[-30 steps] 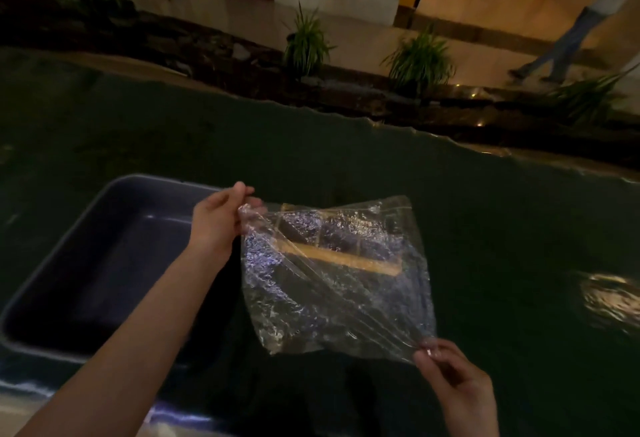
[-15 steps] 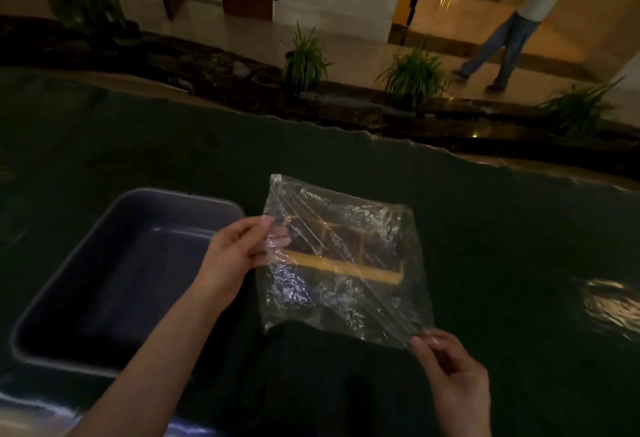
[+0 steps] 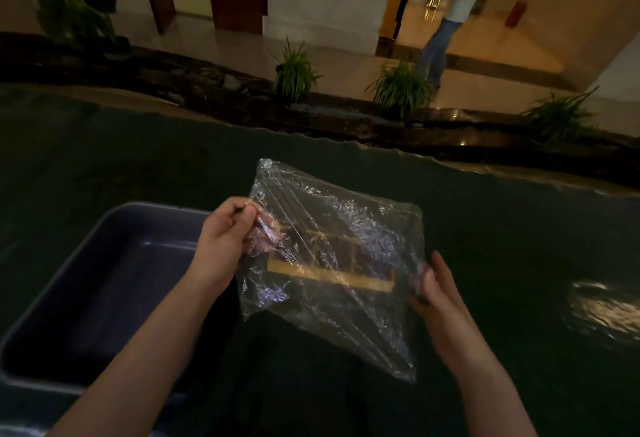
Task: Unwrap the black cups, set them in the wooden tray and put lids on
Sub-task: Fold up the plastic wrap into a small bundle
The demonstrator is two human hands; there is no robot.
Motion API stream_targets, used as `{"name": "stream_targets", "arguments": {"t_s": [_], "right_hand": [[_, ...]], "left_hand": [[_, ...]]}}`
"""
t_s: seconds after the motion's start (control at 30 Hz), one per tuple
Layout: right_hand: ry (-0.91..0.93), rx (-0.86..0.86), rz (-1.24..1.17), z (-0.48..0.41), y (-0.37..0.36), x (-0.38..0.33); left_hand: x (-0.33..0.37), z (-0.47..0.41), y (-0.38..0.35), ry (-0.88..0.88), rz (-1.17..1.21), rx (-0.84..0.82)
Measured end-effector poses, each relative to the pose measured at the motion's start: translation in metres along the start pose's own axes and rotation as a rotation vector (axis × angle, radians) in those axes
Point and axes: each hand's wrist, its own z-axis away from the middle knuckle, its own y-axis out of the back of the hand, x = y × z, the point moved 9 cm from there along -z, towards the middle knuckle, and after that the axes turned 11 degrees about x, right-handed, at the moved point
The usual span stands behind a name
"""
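Clear plastic wrap hangs stretched between both hands above the dark table. The left hand pinches its left edge; the right hand lies flat against its right edge, having climbed from the lower corner. The wooden tray shows through it. A grey tub sits left; open tabletop right. Plants line the far edge.

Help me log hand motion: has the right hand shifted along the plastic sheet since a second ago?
Yes. The right hand left the plastic sheet's bottom corner and now sits higher, at its right edge, level with the wooden tray.
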Motion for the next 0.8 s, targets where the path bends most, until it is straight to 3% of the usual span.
{"name": "stream_targets", "arguments": {"t_s": [0.1, 0.23, 0.37, 0.53, 0.67, 0.8], "right_hand": [[-0.01, -0.068, -0.076, -0.018, -0.023, -0.028], [-0.082, 0.007, -0.062, -0.036, -0.034, -0.04], [0.014, 0.081, -0.13, -0.043, -0.034, -0.047], [0.094, 0.215, -0.213, -0.05, -0.023, -0.046], [0.215, 0.271, -0.178, -0.053, -0.018, -0.051], [0.31, 0.347, 0.03, -0.054, -0.014, -0.054]], "left_hand": [[0.004, 0.002, -0.008, -0.01, -0.006, -0.043], [0.004, 0.004, -0.009, 0.019, 0.054, -0.062], [-0.018, 0.01, -0.005, 0.165, 0.065, -0.082], [-0.057, 0.04, -0.005, 0.192, -0.155, -0.21], [-0.075, 0.049, 0.006, 0.105, -0.243, -0.047], [-0.064, 0.047, 0.017, -0.125, -0.478, 0.111]]}}
